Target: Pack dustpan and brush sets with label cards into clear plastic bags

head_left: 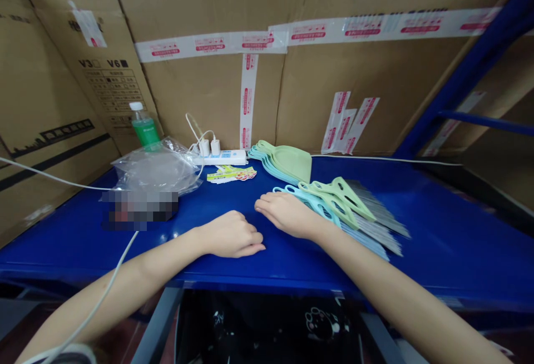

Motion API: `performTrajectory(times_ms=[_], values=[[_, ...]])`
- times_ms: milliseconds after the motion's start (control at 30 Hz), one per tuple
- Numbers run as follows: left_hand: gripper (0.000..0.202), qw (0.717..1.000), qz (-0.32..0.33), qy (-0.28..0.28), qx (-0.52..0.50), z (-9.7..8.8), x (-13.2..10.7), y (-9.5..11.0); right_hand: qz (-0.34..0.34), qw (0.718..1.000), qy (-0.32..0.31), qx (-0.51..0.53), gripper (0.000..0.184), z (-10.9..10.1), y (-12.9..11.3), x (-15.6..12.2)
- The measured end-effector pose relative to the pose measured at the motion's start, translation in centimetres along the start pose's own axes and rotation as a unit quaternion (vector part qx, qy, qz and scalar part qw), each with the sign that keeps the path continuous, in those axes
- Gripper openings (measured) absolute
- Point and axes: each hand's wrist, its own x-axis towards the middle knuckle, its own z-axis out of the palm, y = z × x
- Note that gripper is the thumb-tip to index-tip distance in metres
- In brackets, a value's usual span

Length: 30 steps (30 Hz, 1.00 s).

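My left hand (234, 235) rests on the blue tabletop (208, 208), its fingers curled into a loose fist with nothing showing in them. Just right of it lies my right hand (287, 214), back upward, fingers together and bent, its palm hidden. Under and beside that hand and wrist are several small hand brushes (350, 203) with pale green and light blue handles and grey bristles; whether I touch them I cannot tell. Behind them sits a stack of small dustpans (292, 161), pale green on top and light blue below. Several printed paper labels (231, 173) lie beyond my left hand.
A clear plastic bag (158, 166) lies at the left, before a green-labelled bottle (144, 127). A white power strip (223, 157) with plugged chargers stands against the cardboard wall (208, 85). A white cable (114, 275) crosses over my left forearm. A blue post (463, 74) rises at the right.
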Motion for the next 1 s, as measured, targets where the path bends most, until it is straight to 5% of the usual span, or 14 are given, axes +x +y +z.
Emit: performTrajectory(times_ms=[267, 433, 633, 733, 1000], values=[[0.033, 1.0, -0.005, -0.011, 0.006, 0.0, 0.1, 0.0, 0.014, 0.999, 0.029, -0.006, 0.02, -0.1, 0.0, -0.1], [0.032, 1.0, -0.001, -0.019, 0.002, -0.1, 0.1, 0.0, 0.1, 0.992, 0.058, -0.047, 0.02, -1.1, 0.0, 0.8], [0.032, 1.0, 0.002, -0.022, -0.009, -0.1, 0.1, -0.1, 0.294, 0.944, -0.003, -0.151, 0.038, -3.9, 0.9, 4.8], [0.031, 1.0, 0.0, -0.029, -0.009, -0.1, 0.1, 0.0, 0.367, 0.917, -0.097, -0.118, 0.05, -4.0, 1.8, 7.3], [0.031, 1.0, -0.004, -0.024, -0.001, 0.0, 0.1, 0.0, 0.42, 0.893, -0.135, -0.086, 0.059, -1.6, 4.0, 10.5]])
